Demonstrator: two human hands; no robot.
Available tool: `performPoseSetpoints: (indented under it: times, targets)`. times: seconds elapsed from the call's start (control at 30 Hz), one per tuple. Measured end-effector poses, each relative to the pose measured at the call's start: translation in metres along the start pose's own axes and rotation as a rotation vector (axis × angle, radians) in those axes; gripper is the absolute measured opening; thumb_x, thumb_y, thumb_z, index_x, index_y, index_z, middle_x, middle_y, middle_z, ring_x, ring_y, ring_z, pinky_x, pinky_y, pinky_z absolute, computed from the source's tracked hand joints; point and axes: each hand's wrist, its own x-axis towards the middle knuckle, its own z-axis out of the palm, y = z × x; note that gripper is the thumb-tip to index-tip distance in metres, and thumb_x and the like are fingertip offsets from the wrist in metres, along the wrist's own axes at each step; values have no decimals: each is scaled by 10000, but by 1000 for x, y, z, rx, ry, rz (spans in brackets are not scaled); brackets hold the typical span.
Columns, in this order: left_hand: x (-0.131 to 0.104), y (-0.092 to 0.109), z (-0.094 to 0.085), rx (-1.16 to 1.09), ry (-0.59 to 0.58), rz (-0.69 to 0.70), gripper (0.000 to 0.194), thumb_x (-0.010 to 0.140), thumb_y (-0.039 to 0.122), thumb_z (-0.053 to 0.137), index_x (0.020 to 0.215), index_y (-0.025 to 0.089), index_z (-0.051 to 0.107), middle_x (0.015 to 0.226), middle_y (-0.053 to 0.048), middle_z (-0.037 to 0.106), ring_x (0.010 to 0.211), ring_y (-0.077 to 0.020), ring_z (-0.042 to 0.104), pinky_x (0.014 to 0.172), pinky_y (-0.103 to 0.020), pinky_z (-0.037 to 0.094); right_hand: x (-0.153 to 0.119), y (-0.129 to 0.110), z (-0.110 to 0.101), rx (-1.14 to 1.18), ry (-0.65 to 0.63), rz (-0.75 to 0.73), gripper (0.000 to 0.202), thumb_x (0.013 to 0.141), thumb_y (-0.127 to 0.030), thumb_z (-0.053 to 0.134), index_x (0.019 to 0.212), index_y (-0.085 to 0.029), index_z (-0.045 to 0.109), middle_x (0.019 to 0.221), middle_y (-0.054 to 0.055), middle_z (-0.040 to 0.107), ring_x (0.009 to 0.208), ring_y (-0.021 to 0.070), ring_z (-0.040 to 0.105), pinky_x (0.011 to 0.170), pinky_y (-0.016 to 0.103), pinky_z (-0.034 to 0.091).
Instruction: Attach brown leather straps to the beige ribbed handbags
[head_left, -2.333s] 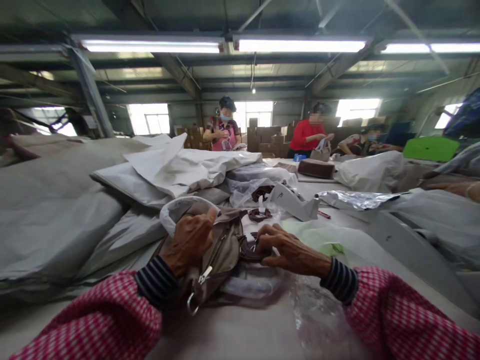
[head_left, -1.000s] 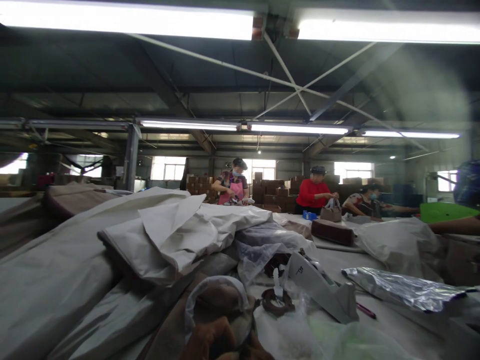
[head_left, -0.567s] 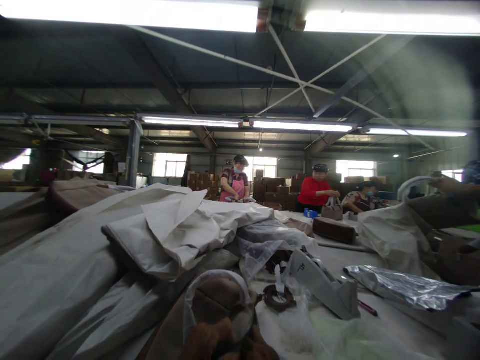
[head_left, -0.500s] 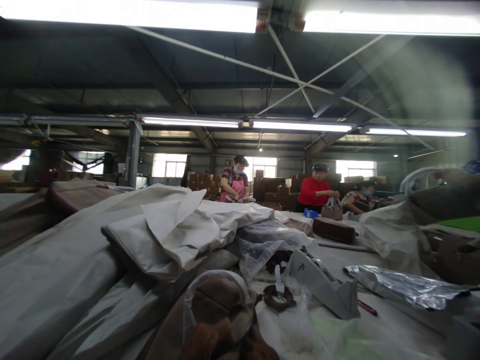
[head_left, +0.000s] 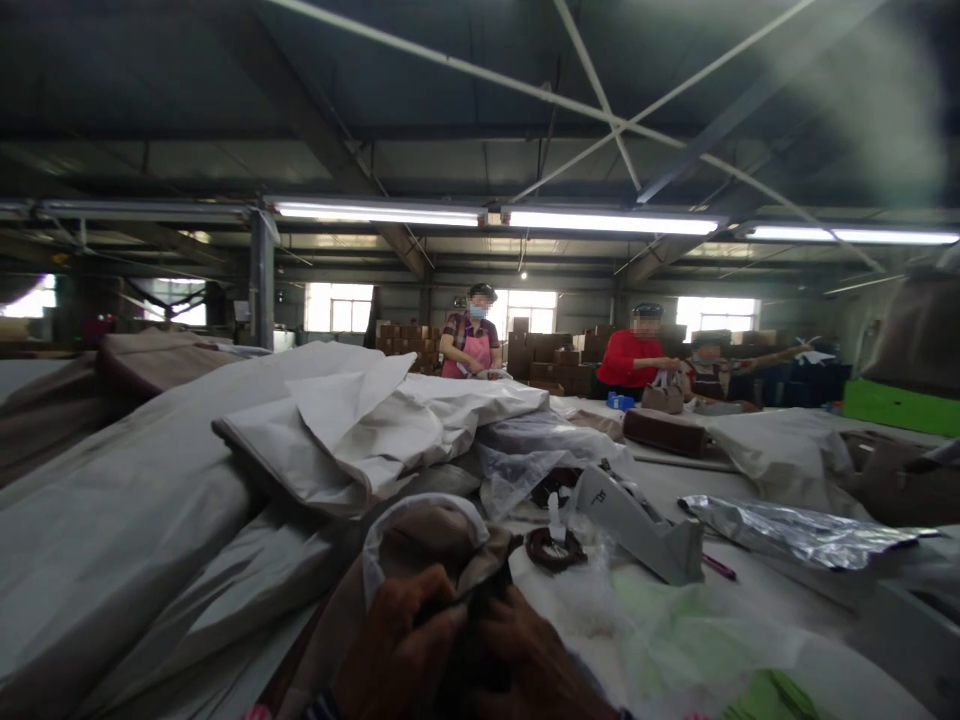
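A taupe handbag [head_left: 341, 620] lies at the front edge of the view, its handle wrapped in white [head_left: 373, 545]. My left hand [head_left: 405, 640] is closed, with fingers curled on the bag's edge below that handle. Close beside it, my right hand [head_left: 529, 650] is also closed on the bag's dark edge, its fingertips partly in shadow. Just beyond my right hand sits a coiled brown strap [head_left: 536, 548] with a white tag standing up from it. A grey tape dispenser [head_left: 637, 525] is to the right of the coil.
White-covered bags [head_left: 180, 440] are heaped on the left. Silver foil packaging [head_left: 810, 530], a pink pen [head_left: 718, 567] and green-tinted plastic [head_left: 675, 620] lie on the right. Farther back are a brown bag [head_left: 664, 432], a blue item [head_left: 619, 401] and several co-workers, one in red [head_left: 626, 362].
The view has tilted down, bringing more of both my hands into sight at the bag. A co-worker at the far right now sits more upright with an arm stretched out.
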Motion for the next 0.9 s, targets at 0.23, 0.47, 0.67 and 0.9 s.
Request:
performPoseSetpoints:
  times: [0.23, 0.47, 0.67, 0.9]
  targets:
    - [8, 6, -39, -396, 191, -186, 326, 773, 468, 733, 695, 173, 620, 634, 41, 504, 616, -129, 430, 576, -245, 335, -10, -21, -60, 129, 92, 203, 186, 827, -313, 839, 835, -192, 698, 911, 8, 680, 930, 211, 553, 829, 339, 385]
    - [8, 10, -46, -392, 305, -151, 282, 725, 397, 771, 632, 157, 658, 613, 32, 531, 619, -118, 440, 571, -234, 329, -11, -36, -63, -192, -145, 178, 204, 806, -333, 822, 818, -202, 666, 881, 17, 641, 911, 218, 494, 747, 331, 328]
    - [8, 11, -49, -355, 305, -167, 279, 712, 403, 776, 630, 159, 669, 604, 33, 539, 608, -116, 436, 569, -236, 328, -12, -34, -62, -170, -182, 149, 227, 790, -338, 803, 792, -200, 622, 866, 8, 614, 869, 199, 479, 735, 324, 325]
    - [11, 4, -44, -347, 210, -189, 318, 752, 441, 758, 650, 160, 652, 628, 32, 540, 634, -121, 451, 579, -230, 339, -13, -8, -113, 536, -92, 292, 273, 848, -434, 718, 767, -189, 630, 743, -16, 514, 742, 159, 458, 667, 299, 322]
